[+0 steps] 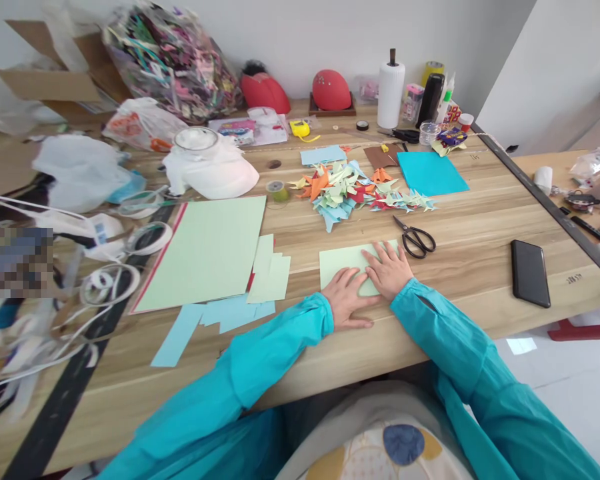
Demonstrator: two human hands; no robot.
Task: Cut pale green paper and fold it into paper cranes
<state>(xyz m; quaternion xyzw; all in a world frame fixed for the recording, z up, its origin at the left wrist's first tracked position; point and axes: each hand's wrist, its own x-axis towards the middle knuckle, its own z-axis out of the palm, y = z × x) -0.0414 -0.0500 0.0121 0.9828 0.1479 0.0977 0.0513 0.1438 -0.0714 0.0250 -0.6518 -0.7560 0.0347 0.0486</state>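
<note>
A small pale green paper sheet [336,264] lies on the wooden table [480,227] in front of me. My left hand [349,300] rests flat on its near edge, fingers stretched out. My right hand [389,269] presses flat on the sheet's right part, fingers spread. Both arms wear teal sleeves. Neither hand grips anything.
Black scissors [414,238] lie just right of the sheet, and a black phone [529,273] farther right. A heap of folded paper shapes [353,190] and a blue sheet [431,173] sit behind. Large green sheets [207,252], blue strips [220,315], tape rolls and bags crowd the left.
</note>
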